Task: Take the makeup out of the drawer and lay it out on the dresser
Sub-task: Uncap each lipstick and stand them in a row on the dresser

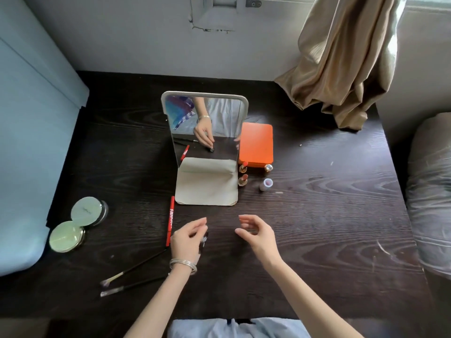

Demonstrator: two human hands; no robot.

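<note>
On the dark dresser (317,215), just in front of the mirror (207,132), my left hand (188,237) curls round a small dark makeup item (204,239), standing it down just right of the red pencil (170,220). I judge it sits upright under my fingertips, though blur hides its shape. My right hand (258,230) hangs empty, fingers loosely apart, just beside it. The left is plainly the nearer. 2 lipsticks (243,173) stand farther back by the orange case (256,143).
</note>
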